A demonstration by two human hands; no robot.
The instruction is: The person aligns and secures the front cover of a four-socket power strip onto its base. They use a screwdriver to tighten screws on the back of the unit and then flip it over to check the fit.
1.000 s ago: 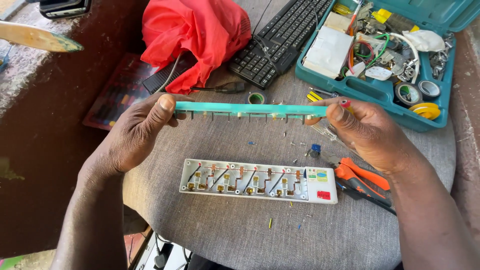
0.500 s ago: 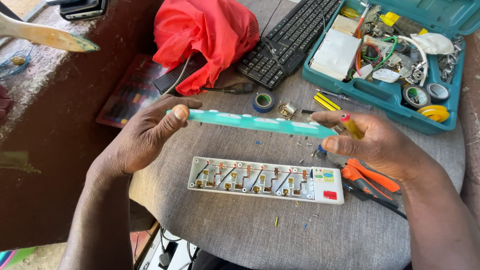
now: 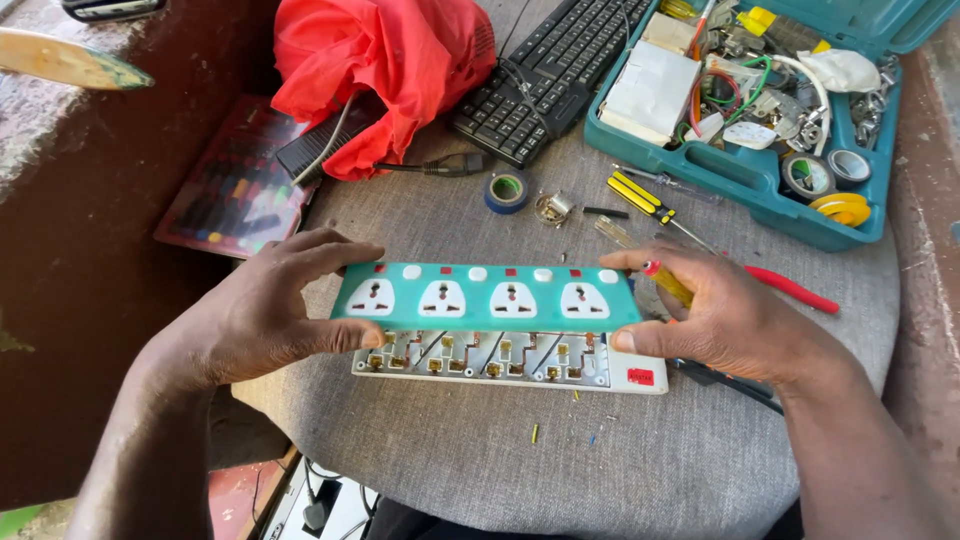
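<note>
Both my hands hold a teal power-strip cover point(image 3: 487, 297) with several white sockets, face up, just above the white strip base point(image 3: 510, 365) with its bare brass contacts. My left hand point(image 3: 262, 310) pinches the cover's left end between thumb and fingers. My right hand point(image 3: 722, 320) pinches the right end and also keeps a yellow-handled screwdriver point(image 3: 668, 283) tucked under the fingers. The base rests on the round grey table point(image 3: 560, 460), partly hidden by the cover.
A teal toolbox point(image 3: 745, 175) full of wires, tape rolls and parts stands at the back right. A black keyboard point(image 3: 545, 75), red cloth point(image 3: 385, 65), blue tape roll point(image 3: 507, 190), black-and-yellow screwdriver point(image 3: 640, 197) and red-handled pliers point(image 3: 790, 290) lie around. Small screws dot the table front.
The cover has been turned from edge-on to face up and lowered from above the table to just over the base. Both hands came down with it.
</note>
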